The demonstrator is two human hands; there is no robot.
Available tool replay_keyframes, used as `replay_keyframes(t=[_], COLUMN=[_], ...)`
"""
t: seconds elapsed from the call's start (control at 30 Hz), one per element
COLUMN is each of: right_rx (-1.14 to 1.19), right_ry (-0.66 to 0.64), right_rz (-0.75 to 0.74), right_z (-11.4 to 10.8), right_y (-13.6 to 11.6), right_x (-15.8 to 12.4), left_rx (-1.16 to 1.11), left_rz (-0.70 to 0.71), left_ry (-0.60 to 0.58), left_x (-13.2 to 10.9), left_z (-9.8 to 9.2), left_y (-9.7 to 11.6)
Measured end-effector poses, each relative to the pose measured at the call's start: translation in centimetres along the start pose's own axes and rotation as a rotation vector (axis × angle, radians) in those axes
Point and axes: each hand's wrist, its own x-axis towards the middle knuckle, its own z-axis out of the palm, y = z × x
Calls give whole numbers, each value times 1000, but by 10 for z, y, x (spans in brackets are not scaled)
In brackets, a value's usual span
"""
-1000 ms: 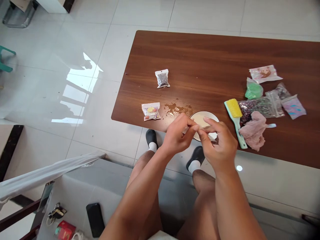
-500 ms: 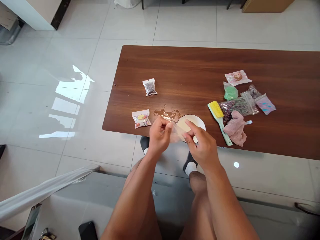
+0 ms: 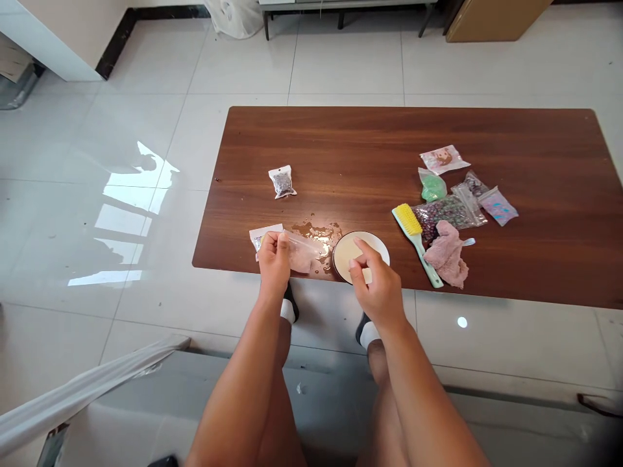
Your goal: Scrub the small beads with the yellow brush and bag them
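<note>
My left hand [image 3: 275, 263] pinches a clear plastic bag [image 3: 302, 251] with pinkish contents, which hangs to its right near the table's front edge. Behind that hand, a printed white packet [image 3: 260, 235] is partly covered. My right hand [image 3: 377, 279] is over the front right of a round white dish [image 3: 379, 245] holding something beige; its thumb and index finger are apart, with nothing seen between them. A puddle [image 3: 318, 237] of liquid spreads on the wood left of the dish.
On the brown table [image 3: 350, 155] are a small grey-filled packet [image 3: 282, 181], a yellow-bristled brush [image 3: 419, 243], a pink cloth [image 3: 446, 253], a green-filled bag [image 3: 432, 187], a bag of dark beads [image 3: 445, 214] and other printed packets [image 3: 499, 206].
My left hand has moved left with the plastic bag, now over the printed packet. My right hand has let go of the bag and stays by the dish. The view has shifted.
</note>
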Motion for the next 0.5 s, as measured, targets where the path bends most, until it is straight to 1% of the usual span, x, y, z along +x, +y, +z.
replay_keyframes(t=[0.1,0.23,0.37,0.43,0.5], right_rx=[81,130,146,156,174], right_ry=[-65,-72,-69,-70,-65], right_rz=[47,92,154,184,220], right_z=[4,3,-3,-5,-6], right_y=[0,0,2,4,6], right_x=[0,2,2,2,3], left_rx=[-7,-47,-78,-83,-84], left_rz=[-45,-103,-147,-148,-122], left_ry=[53,57,63,74,72], left_x=[8,17,23,25,32], left_z=[7,18,14,10,11], left_y=[-13,-29,-40,-41,-40])
